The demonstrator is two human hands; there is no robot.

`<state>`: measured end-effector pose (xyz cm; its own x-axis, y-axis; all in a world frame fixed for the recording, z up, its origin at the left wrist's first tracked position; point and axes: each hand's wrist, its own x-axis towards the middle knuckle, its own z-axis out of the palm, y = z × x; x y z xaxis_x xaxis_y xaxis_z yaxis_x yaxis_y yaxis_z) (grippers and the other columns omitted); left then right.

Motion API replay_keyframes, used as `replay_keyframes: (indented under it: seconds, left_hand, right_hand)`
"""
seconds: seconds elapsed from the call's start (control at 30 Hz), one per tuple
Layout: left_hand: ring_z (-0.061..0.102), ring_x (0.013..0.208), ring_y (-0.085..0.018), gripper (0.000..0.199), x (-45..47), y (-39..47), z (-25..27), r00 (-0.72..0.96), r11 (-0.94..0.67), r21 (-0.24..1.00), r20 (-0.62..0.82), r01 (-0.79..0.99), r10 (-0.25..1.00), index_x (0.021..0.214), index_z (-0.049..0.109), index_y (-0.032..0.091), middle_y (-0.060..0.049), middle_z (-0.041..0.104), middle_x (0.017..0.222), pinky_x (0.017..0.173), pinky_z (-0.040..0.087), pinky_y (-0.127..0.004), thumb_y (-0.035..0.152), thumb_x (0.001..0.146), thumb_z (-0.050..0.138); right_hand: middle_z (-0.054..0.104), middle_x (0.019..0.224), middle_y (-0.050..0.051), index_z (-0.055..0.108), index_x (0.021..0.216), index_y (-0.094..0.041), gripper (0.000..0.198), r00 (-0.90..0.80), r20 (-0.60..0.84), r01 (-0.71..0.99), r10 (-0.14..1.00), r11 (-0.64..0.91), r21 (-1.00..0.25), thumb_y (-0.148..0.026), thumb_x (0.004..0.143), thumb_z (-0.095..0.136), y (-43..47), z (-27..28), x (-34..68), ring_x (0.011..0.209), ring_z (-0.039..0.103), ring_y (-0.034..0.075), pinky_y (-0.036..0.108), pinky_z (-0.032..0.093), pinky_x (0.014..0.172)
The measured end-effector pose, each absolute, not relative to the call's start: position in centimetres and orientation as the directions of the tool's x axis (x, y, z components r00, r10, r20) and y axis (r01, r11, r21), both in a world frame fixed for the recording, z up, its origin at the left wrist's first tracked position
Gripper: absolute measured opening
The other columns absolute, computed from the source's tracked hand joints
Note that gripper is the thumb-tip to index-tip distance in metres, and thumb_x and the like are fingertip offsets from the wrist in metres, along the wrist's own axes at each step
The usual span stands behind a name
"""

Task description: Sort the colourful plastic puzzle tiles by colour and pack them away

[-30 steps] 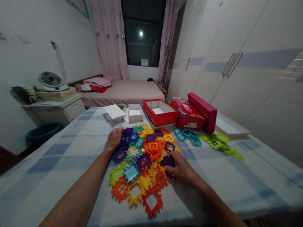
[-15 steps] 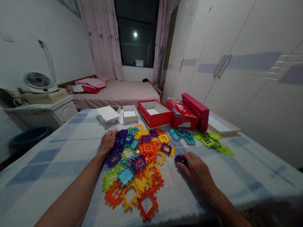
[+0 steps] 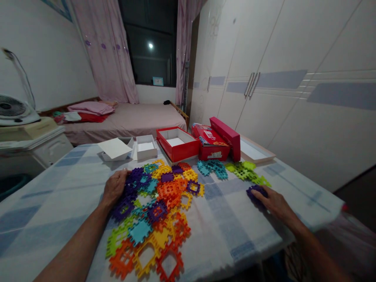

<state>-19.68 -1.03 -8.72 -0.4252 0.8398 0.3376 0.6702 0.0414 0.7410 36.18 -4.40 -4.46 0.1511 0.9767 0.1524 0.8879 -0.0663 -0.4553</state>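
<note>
A heap of colourful plastic interlocking tiles [image 3: 172, 188] in purple, orange, yellow, turquoise and green lies on the cloth before me. My left hand [image 3: 115, 188] rests at its left edge, against the purple tiles [image 3: 135, 181]; its fingers lie along them, the tips partly hidden. Well to the right of the heap, my right hand [image 3: 273, 201] grips a purple tile [image 3: 256, 193] between thumb and fingers, low over the cloth. Beyond it are separate groups of turquoise tiles [image 3: 214, 168] and lime green tiles [image 3: 248, 172].
Behind the tiles stand two small white boxes [image 3: 117, 150] [image 3: 147, 149], an open red box [image 3: 183, 150], a printed red box [image 3: 213, 150] and a long crimson box [image 3: 227, 137]. A shallow tray-like lid [image 3: 264, 156] lies farther right. The checked tablecloth [image 3: 229, 219] covers the table.
My right hand has carried the purple tile rightward, away from the heap and closer to the lime green tiles. The camera view has turned right. My left hand stays beside the heap.
</note>
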Motion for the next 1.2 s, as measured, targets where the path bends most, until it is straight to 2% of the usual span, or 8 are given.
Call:
replay_keyframes:
  seconds: [0.13,0.27,0.33,0.5,0.63,0.77,0.93,1.2]
  left_hand:
    - [0.062,0.094,-0.025,0.045,-19.7,-1.1,-8.7,-0.4,0.054,0.766,0.273,0.641,0.875,0.084,0.065,0.021,-0.011,0.069,0.095,0.088,0.047,-0.038,0.051,0.083,0.032]
    - [0.062,0.096,-0.026,0.05,-19.4,-1.3,-8.3,-0.415,0.073,0.761,0.268,0.644,0.869,0.087,0.066,0.02,-0.012,0.069,0.097,0.088,0.046,-0.038,0.054,0.083,0.03]
    - [0.062,0.097,-0.026,0.052,-19.2,-1.4,-8.2,-0.414,0.07,0.755,0.277,0.652,0.867,0.088,0.066,0.019,-0.012,0.069,0.097,0.088,0.046,-0.037,0.054,0.083,0.029]
    - [0.062,0.096,-0.025,0.056,-19.1,-1.4,-8.2,-0.414,0.065,0.757,0.281,0.65,0.866,0.091,0.067,0.017,-0.012,0.069,0.097,0.086,0.047,-0.035,0.056,0.083,0.028]
    - [0.062,0.095,-0.025,0.058,-19.0,-1.4,-8.2,-0.407,0.061,0.746,0.291,0.663,0.866,0.092,0.066,0.015,-0.012,0.069,0.097,0.086,0.046,-0.034,0.056,0.083,0.026]
    - [0.062,0.095,-0.023,0.058,-18.6,-1.7,-7.6,-0.4,0.066,0.74,0.283,0.669,0.872,0.092,0.066,0.014,-0.012,0.068,0.098,0.087,0.045,-0.033,0.053,0.085,0.024]
    - [0.061,0.095,-0.022,0.053,-17.9,-2.0,-6.8,-0.411,0.098,0.708,0.286,0.699,0.866,0.092,0.067,0.014,-0.012,0.068,0.098,0.087,0.043,-0.032,0.045,0.089,0.023]
    - [0.061,0.093,-0.019,0.048,-17.7,-2.1,-6.8,-0.435,0.126,0.703,0.28,0.7,0.856,0.09,0.067,0.016,-0.01,0.068,0.098,0.084,0.043,-0.029,0.041,0.091,0.026]
  right_hand:
    - [0.066,0.101,0.011,0.062,0.101,-0.017,0.048,0.117,0.174,0.91,0.978,-0.035,-0.414,-0.055,0.08,0.043,-4.6,-5.2,36.5,0.093,0.062,0.026,0.038,0.046,0.084]
    - [0.061,0.103,0.015,0.062,0.1,-0.015,0.044,0.036,0.389,0.966,0.92,0.069,-0.251,-0.05,0.083,0.042,-4.4,-5.1,35.6,0.104,0.054,0.03,0.044,0.04,0.094]
    - [0.059,0.103,0.015,0.061,0.101,-0.014,0.042,0.009,0.444,0.959,0.896,0.118,-0.258,-0.047,0.085,0.041,-4.2,-4.6,34.2,0.102,0.053,0.029,0.045,0.04,0.093]
    - [0.058,0.106,0.009,0.058,0.109,-0.017,0.034,-0.281,0.313,0.784,0.907,0.405,-0.47,-0.04,0.088,0.044,-3.8,-3.0,26.5,0.095,0.056,0.02,0.036,0.046,0.087]
    - [0.057,0.112,0.01,0.056,0.114,-0.017,0.033,-0.495,0.283,0.722,0.821,0.57,-0.391,-0.033,0.086,0.051,-2.9,-2.7,20.0,0.107,0.051,0.021,0.036,0.04,0.094]
    - [0.059,0.108,0.011,0.059,0.111,-0.015,0.03,-0.531,0.225,0.755,0.817,0.576,-0.312,-0.031,0.085,0.053,-1.5,-3.6,17.1,0.102,0.053,0.023,0.036,0.041,0.09]
    - [0.06,0.106,0.011,0.059,0.108,-0.015,0.027,-0.49,0.279,0.749,0.826,0.563,-0.349,-0.024,0.088,0.044,-0.6,-5.1,17.1,0.099,0.054,0.021,0.033,0.042,0.089]
    - [0.058,0.11,0.012,0.058,0.114,-0.016,0.037,-0.58,0.179,0.745,0.794,0.607,-0.276,-0.035,0.083,0.051,-1.7,-3.9,17.4,0.101,0.054,0.025,0.038,0.042,0.088]
